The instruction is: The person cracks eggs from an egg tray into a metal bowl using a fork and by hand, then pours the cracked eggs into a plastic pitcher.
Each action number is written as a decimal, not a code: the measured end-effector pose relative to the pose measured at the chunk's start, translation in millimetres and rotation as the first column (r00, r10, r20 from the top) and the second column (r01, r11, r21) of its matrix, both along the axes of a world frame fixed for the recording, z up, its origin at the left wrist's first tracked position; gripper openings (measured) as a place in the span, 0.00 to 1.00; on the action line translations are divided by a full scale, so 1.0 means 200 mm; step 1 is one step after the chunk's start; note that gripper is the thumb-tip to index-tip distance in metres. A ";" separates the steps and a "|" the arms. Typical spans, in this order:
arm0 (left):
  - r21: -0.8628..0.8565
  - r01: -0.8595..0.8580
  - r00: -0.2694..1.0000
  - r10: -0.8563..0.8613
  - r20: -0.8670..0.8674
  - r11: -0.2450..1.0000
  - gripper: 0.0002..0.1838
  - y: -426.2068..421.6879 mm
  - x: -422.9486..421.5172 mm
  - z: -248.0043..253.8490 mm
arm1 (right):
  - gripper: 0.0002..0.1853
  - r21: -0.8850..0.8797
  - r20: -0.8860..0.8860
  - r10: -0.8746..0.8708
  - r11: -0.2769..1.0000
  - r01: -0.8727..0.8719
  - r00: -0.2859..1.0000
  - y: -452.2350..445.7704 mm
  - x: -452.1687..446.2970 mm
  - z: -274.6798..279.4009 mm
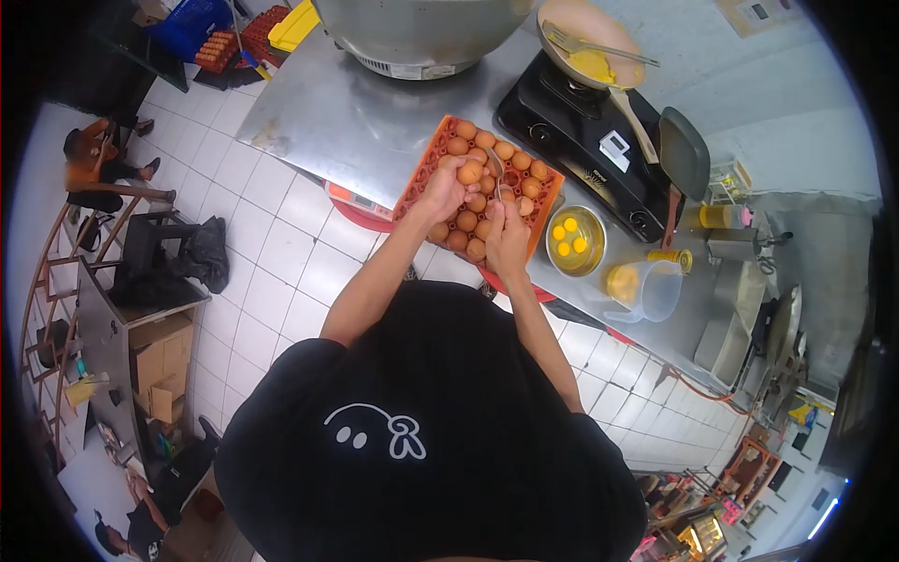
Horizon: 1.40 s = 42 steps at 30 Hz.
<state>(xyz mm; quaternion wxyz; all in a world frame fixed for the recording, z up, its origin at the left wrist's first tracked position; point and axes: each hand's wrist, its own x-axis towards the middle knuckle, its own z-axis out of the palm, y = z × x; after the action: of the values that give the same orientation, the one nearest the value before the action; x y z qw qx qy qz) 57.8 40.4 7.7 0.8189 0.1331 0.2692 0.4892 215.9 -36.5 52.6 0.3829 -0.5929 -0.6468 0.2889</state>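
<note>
My left hand [447, 194] is closed around a brown egg [470, 172], above an orange egg tray [551, 204] that holds several more brown eggs. My right hand [508, 242] grips a metal spoon [496, 167] by its handle, the bowl end pointing up and close to the held egg. Whether the spoon touches the shell I cannot tell. Just right of the tray stands a round metal bowl [596, 255] with several whole yolks in it. Beside that bowl is a clear plastic jug [661, 289] with something yellowish inside.
A black gas stove [585, 140] carries a pan [613, 37] with a spatula [599, 47] and yellow food. A second dark pan [685, 155] lies beside it. A large metal vessel [426, 33] stands at the back of the steel table [323, 112]. Two people are farther off at left.
</note>
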 end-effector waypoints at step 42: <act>-0.008 0.898 0.259 -0.544 -0.798 0.439 0.24 0.05 1.33 -0.17 | 0.17 -0.135 0.311 -0.095 0.981 0.143 0.946 0.03 1.18 -0.20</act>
<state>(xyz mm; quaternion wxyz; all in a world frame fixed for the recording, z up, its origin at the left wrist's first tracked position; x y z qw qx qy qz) 323.6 50.4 -26.1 0.7202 0.6056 0.3384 -0.0063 451.4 -30.9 11.9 0.2485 -0.6962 -0.6363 0.2204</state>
